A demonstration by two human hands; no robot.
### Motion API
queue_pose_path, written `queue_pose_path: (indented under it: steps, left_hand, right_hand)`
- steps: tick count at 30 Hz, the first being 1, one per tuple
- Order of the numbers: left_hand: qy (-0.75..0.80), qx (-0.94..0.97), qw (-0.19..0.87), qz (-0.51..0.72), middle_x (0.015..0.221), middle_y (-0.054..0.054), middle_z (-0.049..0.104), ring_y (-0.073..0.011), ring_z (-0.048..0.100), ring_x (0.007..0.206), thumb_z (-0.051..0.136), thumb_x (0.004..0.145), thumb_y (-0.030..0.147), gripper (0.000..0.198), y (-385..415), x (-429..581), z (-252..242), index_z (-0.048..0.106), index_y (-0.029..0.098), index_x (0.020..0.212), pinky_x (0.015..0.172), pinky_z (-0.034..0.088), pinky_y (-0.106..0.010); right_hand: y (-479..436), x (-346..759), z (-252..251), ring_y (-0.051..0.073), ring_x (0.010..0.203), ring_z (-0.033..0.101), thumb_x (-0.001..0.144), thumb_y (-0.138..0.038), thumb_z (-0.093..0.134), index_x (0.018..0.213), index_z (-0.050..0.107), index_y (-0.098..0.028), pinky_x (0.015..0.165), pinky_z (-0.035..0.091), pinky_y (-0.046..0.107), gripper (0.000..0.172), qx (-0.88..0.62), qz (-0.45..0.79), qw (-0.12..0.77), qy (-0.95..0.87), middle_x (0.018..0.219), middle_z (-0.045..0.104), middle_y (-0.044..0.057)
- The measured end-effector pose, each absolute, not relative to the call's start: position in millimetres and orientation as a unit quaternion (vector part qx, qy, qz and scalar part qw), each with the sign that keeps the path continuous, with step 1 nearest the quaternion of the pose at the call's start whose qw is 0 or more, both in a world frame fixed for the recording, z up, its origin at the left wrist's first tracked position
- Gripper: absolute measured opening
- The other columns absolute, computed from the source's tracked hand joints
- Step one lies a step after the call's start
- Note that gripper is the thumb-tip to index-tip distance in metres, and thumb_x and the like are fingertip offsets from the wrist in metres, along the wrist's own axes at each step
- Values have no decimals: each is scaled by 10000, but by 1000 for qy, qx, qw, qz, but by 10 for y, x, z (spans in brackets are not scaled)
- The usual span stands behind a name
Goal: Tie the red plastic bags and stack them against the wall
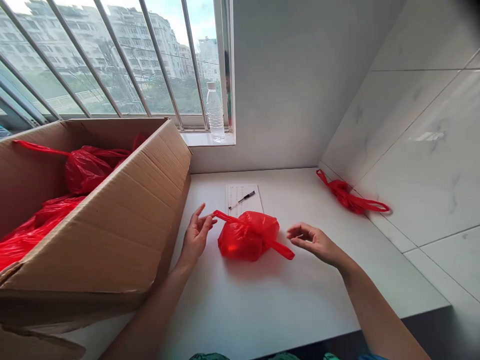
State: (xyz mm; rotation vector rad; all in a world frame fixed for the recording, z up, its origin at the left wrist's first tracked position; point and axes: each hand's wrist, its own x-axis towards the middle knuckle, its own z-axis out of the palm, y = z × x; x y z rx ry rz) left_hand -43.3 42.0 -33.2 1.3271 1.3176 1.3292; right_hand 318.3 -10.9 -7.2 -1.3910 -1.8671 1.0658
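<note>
A red plastic bag [247,237] with something bulky inside lies on the white counter, tied in a knot with its two handles sticking out. My left hand [195,232] is at the bag's left side, fingers spread, the fingertips right by the upper-left handle; whether they touch it I cannot tell. To the right, my right hand [309,241] hovers just off the lower-right handle. Its fingers are bent but apart from the thumb, with nothing between them. The bag's contents are hidden by the plastic.
On the left stands a large cardboard box [112,220] holding several red bags [90,167]. Behind the bag lie a paper sheet [256,202] and a pen [246,196]. A knotted red bag [347,197] rests by the tiled wall. A clear bottle [215,112] stands on the windowsill.
</note>
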Motion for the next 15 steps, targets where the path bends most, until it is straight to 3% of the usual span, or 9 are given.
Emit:
queue_pose_path:
  steps: [3,7,10,15]
  left_hand:
    - [565,596,355,448,1458,-147,475,-265,525,1286,464,947,566,652,342,-415,-272,347,228,1491,1074,415,-452]
    - [525,749,225,336,1498,-139,436,-275,419,1376,460,968,494,630,287,-99,-148,317,205,1510,1132,335,-476]
    - [465,826,134,290,1526,-130,409,-272,388,1400,490,963,420,694,236,137,-149,194,210,1554,1167,279,-494]
    - [470,862,33,188,1549,-115,382,-330,327,1438,463,975,464,672,126,155,-374,202,268,1562,1160,264,-558]
  right_hand:
    - [12,3068,-140,290,1347,462,859,-498,636,1432,424,-287,1062,433,499,646,-542,232,309,-746,1477,467,120]
    - [246,2594,-210,304,1500,186,815,-471,662,1570,139,-206,1199,178,567,956,-418,76,263,-867,1616,219,161]
    - [352,2257,-339,305,1509,149,803,-452,632,1577,47,-151,1202,133,586,1017,-348,38,253,-902,1624,179,176]
    - [345,2097,-756,306,1492,218,877,-428,525,1577,44,-110,1176,273,558,907,-318,22,267,-909,1597,256,189]
